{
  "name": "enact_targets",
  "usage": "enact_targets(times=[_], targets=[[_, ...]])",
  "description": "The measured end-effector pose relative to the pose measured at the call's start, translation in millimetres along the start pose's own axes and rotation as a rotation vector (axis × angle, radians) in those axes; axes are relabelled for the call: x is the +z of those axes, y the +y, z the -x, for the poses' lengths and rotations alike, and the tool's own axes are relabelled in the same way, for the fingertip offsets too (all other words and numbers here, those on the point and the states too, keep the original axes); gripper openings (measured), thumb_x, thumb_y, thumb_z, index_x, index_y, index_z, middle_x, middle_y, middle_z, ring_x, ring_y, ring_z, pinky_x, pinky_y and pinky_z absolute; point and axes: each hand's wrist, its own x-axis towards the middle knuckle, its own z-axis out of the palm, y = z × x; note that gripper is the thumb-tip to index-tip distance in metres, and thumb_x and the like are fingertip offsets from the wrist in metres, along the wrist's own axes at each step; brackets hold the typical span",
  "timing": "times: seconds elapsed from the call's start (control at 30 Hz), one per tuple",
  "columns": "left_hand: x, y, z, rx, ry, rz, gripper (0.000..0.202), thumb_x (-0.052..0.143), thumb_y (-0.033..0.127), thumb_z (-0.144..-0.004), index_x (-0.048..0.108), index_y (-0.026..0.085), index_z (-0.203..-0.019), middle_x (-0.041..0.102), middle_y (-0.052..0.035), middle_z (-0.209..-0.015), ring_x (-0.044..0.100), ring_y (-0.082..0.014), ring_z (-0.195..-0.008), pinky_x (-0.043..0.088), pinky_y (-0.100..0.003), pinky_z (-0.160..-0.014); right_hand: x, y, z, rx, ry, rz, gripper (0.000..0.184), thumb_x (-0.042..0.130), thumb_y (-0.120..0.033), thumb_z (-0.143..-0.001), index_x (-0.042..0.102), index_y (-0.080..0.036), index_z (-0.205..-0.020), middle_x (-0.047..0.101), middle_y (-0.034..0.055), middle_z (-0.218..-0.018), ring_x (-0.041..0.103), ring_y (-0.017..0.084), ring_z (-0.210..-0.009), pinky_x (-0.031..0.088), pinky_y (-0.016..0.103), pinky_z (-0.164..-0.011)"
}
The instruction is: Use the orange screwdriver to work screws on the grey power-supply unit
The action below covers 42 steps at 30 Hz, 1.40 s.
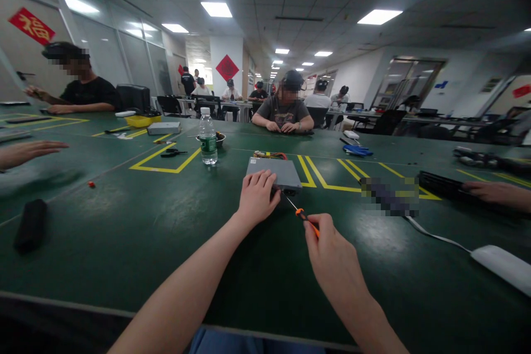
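Note:
A flat grey metal power supply unit [280,170] lies on the green table, with coloured wires [271,155] at its far side. My left hand [258,194] rests on its near left corner, fingers over the top and thumb at the front edge, gripping it. In my right hand [329,243] is a screwdriver [301,213] with an orange and black handle. Its thin shaft slants up and left, and the tip meets or nearly meets the unit's near side. The exact contact point is too small to make out.
A water bottle [208,138] stands beyond the unit to the left, before a bowl [219,138]. A black block [31,225] lies at far left. To the right are a blurred dark object [388,196], a white power strip [504,266] and a co-worker's hand [501,191]. Others sit across.

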Motion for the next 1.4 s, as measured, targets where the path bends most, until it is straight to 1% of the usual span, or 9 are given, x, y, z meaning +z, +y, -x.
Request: enact_targets(times=[0.13, 0.27, 0.47, 0.57, 0.77, 0.93, 1.03, 1.2, 1.4], targets=[[-0.2, 0.2, 0.5, 0.001, 0.008, 0.000, 0.035, 0.045, 0.035, -0.084, 0.050, 0.021, -0.116, 0.052, -0.0065, -0.126, 0.043, -0.0236, -0.117, 0.030, -0.041, -0.098, 6.9, -8.0, 4.6, 0.104, 0.008, -0.077, 0.015, 0.034, -0.029, -0.092, 0.040, -0.021, -0.080, 0.055, 0.0006, -0.053, 0.055, 0.018, -0.035, 0.031, 0.023, -0.031], [-0.7, -0.5, 0.7, 0.003, 0.005, 0.004, 0.035, 0.045, 0.035, -0.084, 0.050, 0.021, -0.116, 0.052, -0.0068, -0.126, 0.043, -0.0239, -0.117, 0.031, -0.041, -0.097, 14.4, -20.1, 8.7, 0.185, -0.006, 0.001, 0.011, 0.038, -0.025, -0.088, 0.040, -0.020, -0.079, 0.056, 0.0079, -0.075, 0.057, 0.016, -0.043, 0.031, 0.023, -0.032], [-0.6, -0.9, 0.7, 0.006, -0.003, 0.002, 0.037, 0.046, 0.035, -0.084, 0.048, 0.021, -0.118, 0.052, -0.0065, -0.126, 0.042, -0.0237, -0.117, 0.031, -0.041, -0.097, 9.6, -26.0, 2.9, 0.468, -0.418, -0.014, 0.013, 0.041, -0.018, -0.088, 0.037, -0.021, -0.077, 0.056, 0.0001, -0.066, 0.061, 0.017, -0.056, 0.034, 0.023, -0.045], [-1.1, -0.5, 1.0, 0.008, -0.006, 0.000, 0.037, 0.045, 0.035, -0.084, 0.048, 0.021, -0.118, 0.052, -0.0067, -0.127, 0.042, -0.0240, -0.118, 0.030, -0.041, -0.097, 7.8, -28.8, 0.6, 0.555, -0.517, -0.106, 0.011, 0.036, -0.018, -0.091, 0.037, -0.020, -0.080, 0.057, 0.0004, -0.068, 0.062, 0.017, -0.060, 0.036, 0.024, -0.048], [-1.9, -0.8, 1.0, 0.005, -0.005, 0.005, 0.036, 0.045, 0.034, -0.084, 0.048, 0.022, -0.117, 0.052, -0.0061, -0.127, 0.042, -0.0236, -0.118, 0.030, -0.041, -0.098, 16.3, -30.8, 6.5, 0.497, -0.340, -0.026, 0.017, 0.053, -0.013, -0.081, 0.038, -0.017, -0.087, 0.050, 0.0085, -0.096, 0.061, 0.015, -0.062, 0.041, 0.023, -0.048], [-0.3, -1.9, 1.4, 0.008, 0.002, 0.008, 0.036, 0.045, 0.035, -0.084, 0.048, 0.021, -0.117, 0.052, -0.0062, -0.127, 0.042, -0.0237, -0.118, 0.030, -0.041, -0.098, 18.2, -22.2, 14.8, 0.306, -0.182, 0.053, 0.001, 0.047, -0.018, -0.085, 0.046, -0.018, -0.085, 0.052, 0.0039, -0.083, 0.058, 0.016, -0.062, 0.043, 0.025, -0.049], [-0.1, -2.0, 1.5, 0.009, 0.004, 0.012, 0.037, 0.045, 0.036, -0.084, 0.048, 0.021, -0.117, 0.052, -0.0066, -0.127, 0.042, -0.0239, -0.117, 0.030, -0.041, -0.097, 18.3, -18.5, 17.8, 0.253, -0.102, 0.045, 0.011, 0.040, -0.022, -0.089, 0.050, -0.018, -0.089, 0.053, 0.0053, -0.083, 0.059, 0.018, -0.069, 0.047, 0.028, -0.053], [-1.2, -2.2, 1.1, 0.011, 0.009, 0.019, 0.036, 0.046, 0.035, -0.084, 0.048, 0.021, -0.117, 0.052, -0.0063, -0.126, 0.042, -0.0234, -0.117, 0.030, -0.041, -0.098, 22.3, -24.9, 18.8, 0.218, -0.005, 0.000, 0.023, 0.035, -0.019, -0.088, 0.047, -0.013, -0.106, 0.046, 0.0135, -0.101, 0.058, 0.021, -0.079, 0.052, 0.030, -0.056], [-0.4, -2.8, 1.3, 0.004, 0.010, 0.019, 0.037, 0.047, 0.035, -0.083, 0.048, 0.022, -0.117, 0.052, -0.0060, -0.127, 0.042, -0.0231, -0.117, 0.030, -0.041, -0.098, 18.4, -29.5, 18.9, 0.044, 0.082, 0.017, 0.017, 0.034, -0.019, -0.089, 0.048, -0.015, -0.097, 0.050, 0.0100, -0.091, 0.058, 0.017, -0.073, 0.051, 0.025, -0.052]])
